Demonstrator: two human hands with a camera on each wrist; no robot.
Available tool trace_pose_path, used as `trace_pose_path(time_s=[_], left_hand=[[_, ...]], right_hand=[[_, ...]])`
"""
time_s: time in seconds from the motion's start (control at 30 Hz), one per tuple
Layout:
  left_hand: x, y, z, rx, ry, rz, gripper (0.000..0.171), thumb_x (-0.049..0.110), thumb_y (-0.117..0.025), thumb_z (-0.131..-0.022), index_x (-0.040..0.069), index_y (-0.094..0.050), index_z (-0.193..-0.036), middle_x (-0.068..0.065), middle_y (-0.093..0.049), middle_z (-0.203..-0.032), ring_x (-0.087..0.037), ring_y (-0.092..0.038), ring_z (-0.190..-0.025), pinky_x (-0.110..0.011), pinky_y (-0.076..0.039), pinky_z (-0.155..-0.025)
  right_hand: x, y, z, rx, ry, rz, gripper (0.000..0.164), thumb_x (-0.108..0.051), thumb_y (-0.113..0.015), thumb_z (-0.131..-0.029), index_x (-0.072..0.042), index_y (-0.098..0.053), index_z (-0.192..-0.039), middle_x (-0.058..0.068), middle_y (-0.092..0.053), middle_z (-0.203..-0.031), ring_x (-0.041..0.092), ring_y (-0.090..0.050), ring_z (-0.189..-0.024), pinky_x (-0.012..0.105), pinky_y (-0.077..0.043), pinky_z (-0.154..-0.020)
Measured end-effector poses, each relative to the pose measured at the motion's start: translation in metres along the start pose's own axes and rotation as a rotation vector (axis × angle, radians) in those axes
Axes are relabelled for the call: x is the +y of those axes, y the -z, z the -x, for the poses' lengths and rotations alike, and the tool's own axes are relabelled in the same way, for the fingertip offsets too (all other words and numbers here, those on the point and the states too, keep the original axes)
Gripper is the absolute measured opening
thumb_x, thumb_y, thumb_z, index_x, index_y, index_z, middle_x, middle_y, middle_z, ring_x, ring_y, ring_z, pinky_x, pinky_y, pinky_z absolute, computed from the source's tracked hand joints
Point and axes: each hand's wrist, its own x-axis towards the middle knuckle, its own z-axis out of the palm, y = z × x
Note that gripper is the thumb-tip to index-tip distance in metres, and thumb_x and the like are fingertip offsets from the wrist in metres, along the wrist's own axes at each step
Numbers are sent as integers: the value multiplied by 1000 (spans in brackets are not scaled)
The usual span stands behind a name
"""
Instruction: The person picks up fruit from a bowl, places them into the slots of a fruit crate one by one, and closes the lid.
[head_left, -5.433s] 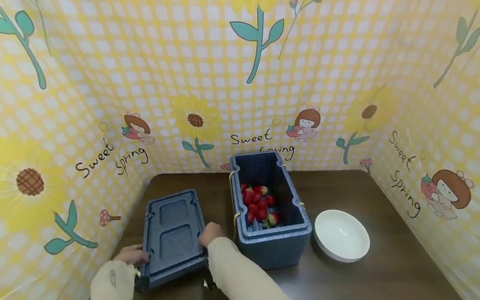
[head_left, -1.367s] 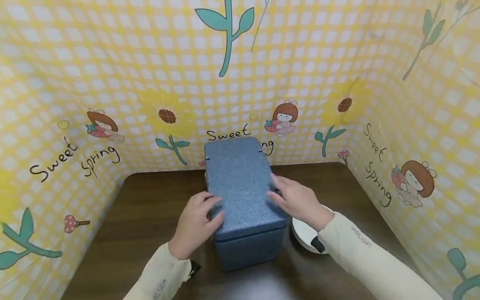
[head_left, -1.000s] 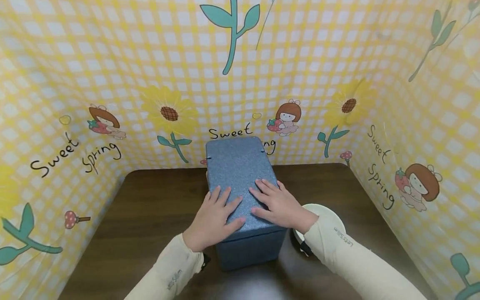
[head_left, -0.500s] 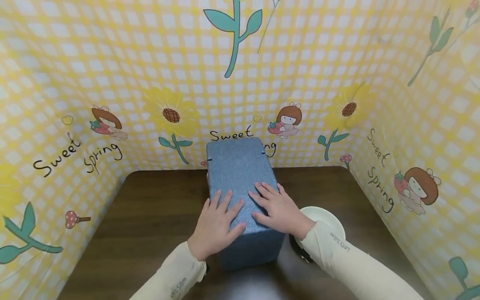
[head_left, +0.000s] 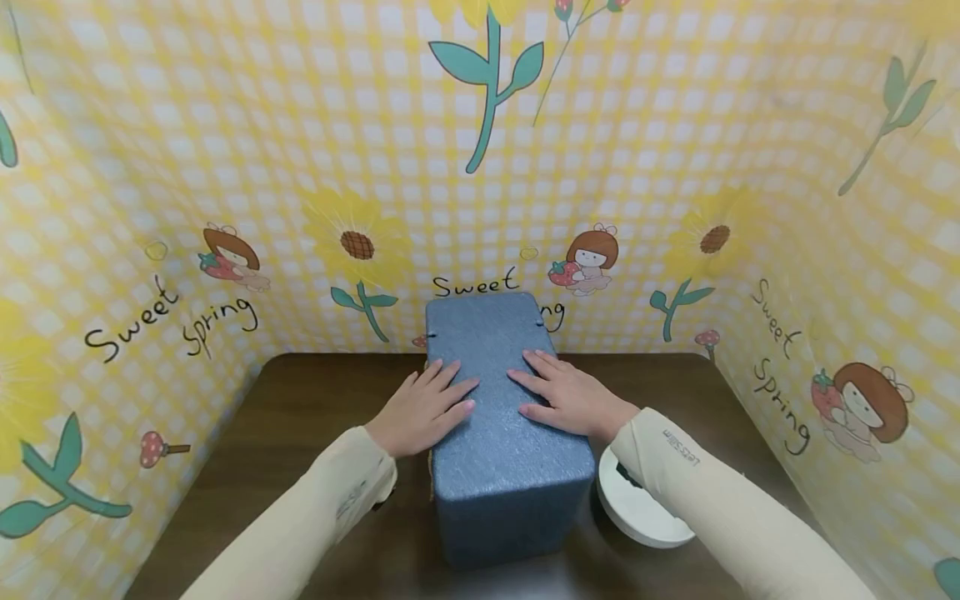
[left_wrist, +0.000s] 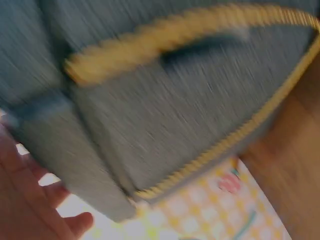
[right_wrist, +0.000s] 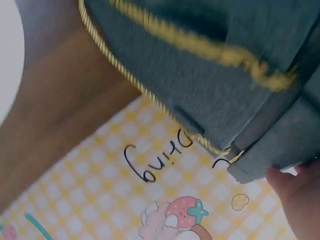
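Note:
A blue-grey foam box (head_left: pixel 517 533) stands on the table with its lid (head_left: pixel 495 342) on top, so the inside is hidden. My left hand (head_left: pixel 420 410) lies over the lid's left edge, fingers spread and straight. Over the right edge lies my right hand (head_left: pixel 573 402), its fingers also extended. Neither hand grips anything. Yellow rope (left_wrist: pixel 215 22) runs along the box's side in the left wrist view, which is blurred. The right wrist view shows another yellow rope (right_wrist: pixel 185 42) on the opposite side, below the seam under the lid.
A white bowl (head_left: pixel 648 521) stands right of the box, partly covered by my right sleeve. The dark brown table (head_left: pixel 292 442) meets a yellow checked cloth (head_left: pixel 315 125) at the back and both sides.
Earlier the lid was held left of the box, whose strawberries were visible; now it covers the box. In the last half second both hands have shifted farther back along the lid.

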Motion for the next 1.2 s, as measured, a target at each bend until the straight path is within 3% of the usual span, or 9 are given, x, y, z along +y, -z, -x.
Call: trace_pose_path(time_s=[0.1, 0.23, 0.47, 0.67, 0.83, 0.93, 1.0, 1.07, 1.2], left_hand=[[-10, -4, -16, -25, 11, -44, 59, 49, -37, -100, 16, -38, -148, -18, -22, -155, -41, -10, -143, -63, -13, -110], [-18, -7, -26, -14, -5, -89, 60, 50, -42, -97, 19, -39, -148, -20, -22, -155, -46, -10, -142, -64, -19, -108], [-20, -9, -28, 49, -34, -116, 56, 49, -43, -97, 22, -41, -147, -22, -25, -154, -48, -13, -141, -64, -25, -105], [-20, -19, -26, 112, -47, -140, 53, 45, -44, -97, 21, -46, -145, -23, -31, -150, -48, -19, -139, -63, -28, -104], [-20, -21, -31, 103, -62, -200, 51, 42, -42, -98, 19, -48, -143, -25, -38, -146, -49, -32, -133, -60, -40, -95], [-21, -15, -44, 120, -108, -274, 48, 43, -45, -97, 17, -55, -136, -19, -54, -132, -41, -51, -117, -51, -48, -87], [-27, -8, -55, 136, -116, -328, 48, 46, -50, -95, 17, -59, -132, -13, -60, -121, -34, -56, -106, -46, -48, -86], [-35, 0, -62, 115, -76, -354, 54, 52, -52, -93, 18, -58, -134, -11, -58, -120, -31, -55, -105, -45, -47, -87], [-49, 11, -71, -31, 101, -326, 88, 72, -51, -81, 21, -35, -150, -18, -35, -147, -39, -35, -133, -54, -34, -102]], right_hand=[[10, 2, -10, -33, 4, 47, 59, -42, -47, -98, -12, -38, -148, 22, -27, -153, 39, -22, -141, 55, -24, -110], [19, 1, -23, -27, 22, 29, 60, -43, -47, -97, -14, -37, -149, 22, -25, -154, 39, -19, -142, 57, -20, -111], [28, -4, -29, 12, 53, -37, 62, -41, -47, -95, -12, -36, -149, 22, -22, -155, 36, -16, -144, 55, -15, -113], [30, -12, -29, 48, 44, -104, 60, -39, -49, -92, -12, -42, -146, 21, -27, -153, 37, -20, -142, 57, -16, -112], [32, -11, -21, 101, 85, -70, 57, -32, -51, -90, -7, -49, -140, 23, -36, -148, 39, -31, -137, 54, -28, -109], [37, -7, -19, 74, 102, -1, 57, -34, -51, -90, -9, -49, -140, 22, -39, -146, 38, -36, -134, 53, -34, -105], [40, -3, -26, 60, 86, 22, 56, -36, -51, -92, -10, -49, -141, 21, -40, -146, 38, -37, -134, 52, -35, -105], [44, -1, -37, 45, 52, 25, 55, -37, -49, -94, -11, -47, -143, 21, -38, -147, 38, -35, -135, 52, -33, -106], [52, 3, -60, 13, -44, 9, 58, -41, -45, -97, -12, -40, -147, 23, -31, -151, 40, -29, -138, 54, -29, -108]])
